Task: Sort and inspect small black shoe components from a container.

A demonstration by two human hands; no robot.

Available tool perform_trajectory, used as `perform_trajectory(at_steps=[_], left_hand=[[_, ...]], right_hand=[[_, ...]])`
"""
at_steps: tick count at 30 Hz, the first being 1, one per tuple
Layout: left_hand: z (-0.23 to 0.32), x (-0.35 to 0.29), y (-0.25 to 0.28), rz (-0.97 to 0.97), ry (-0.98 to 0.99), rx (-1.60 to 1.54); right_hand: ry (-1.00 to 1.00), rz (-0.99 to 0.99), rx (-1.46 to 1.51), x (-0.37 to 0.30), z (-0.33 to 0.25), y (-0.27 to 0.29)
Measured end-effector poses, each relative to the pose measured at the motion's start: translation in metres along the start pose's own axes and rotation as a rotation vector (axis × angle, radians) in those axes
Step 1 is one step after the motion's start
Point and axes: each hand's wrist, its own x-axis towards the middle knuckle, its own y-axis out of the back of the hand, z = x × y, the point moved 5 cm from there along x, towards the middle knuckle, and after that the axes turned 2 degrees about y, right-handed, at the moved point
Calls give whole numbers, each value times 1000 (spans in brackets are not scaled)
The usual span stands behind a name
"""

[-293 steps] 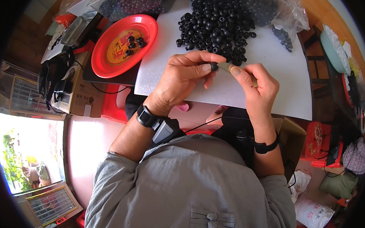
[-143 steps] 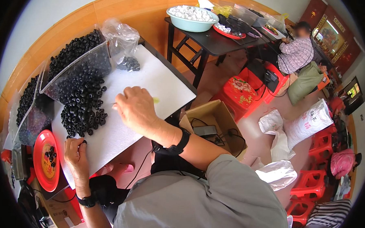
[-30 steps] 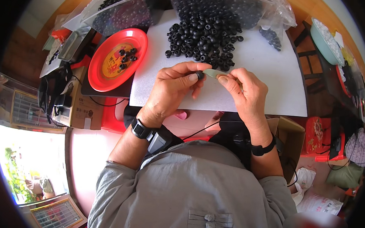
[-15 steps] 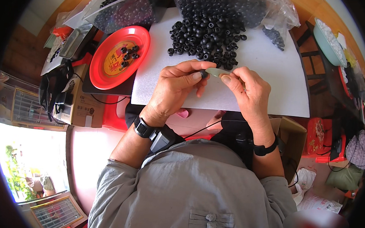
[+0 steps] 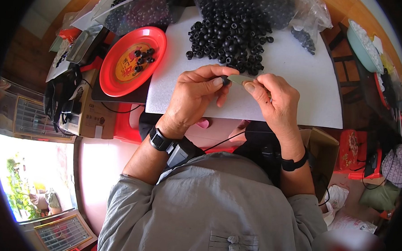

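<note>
My left hand (image 5: 194, 93) pinches a small black ball-like part (image 5: 225, 81) between thumb and forefinger, above the near half of a white foam sheet (image 5: 301, 91). Closed around a small knife, my right hand (image 5: 278, 98) keeps its thumb against the base of the blade (image 5: 239, 78). The blade points left, its tip at the black part. Beyond my hands a heap of black ball-like parts with holes (image 5: 225, 41) spreads over the sheet. Several similar parts (image 5: 144, 56) lie on a red plate (image 5: 108, 79) to the left.
Clear plastic bags of black parts (image 5: 138, 10) stand along the back. A smaller bag (image 5: 303, 40) lies at the back right. A metal tray (image 5: 85, 44) is at far left, a pale green basin (image 5: 363, 47) at far right. An open cardboard box (image 5: 321, 153) stands below the table.
My hands keep almost the same pose, with the blade tip still at the black part. The whole view has shifted very slightly.
</note>
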Motion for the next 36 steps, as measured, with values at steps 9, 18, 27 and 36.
perform_trajectory(at_steps=[9,18,27,36], left_hand=[[-1,0,2,24,18,-20],[-1,2,5,1,47,-63],[-1,-1,0,1,17,-5],[-1,-2,-1,-2,-5,17]], right_hand=[[121,-54,-26,1,-2,0],[-85,72,254,-4,1,6],[-49,65,115,-3,0,2],[-62,63,86,-3,0,2]])
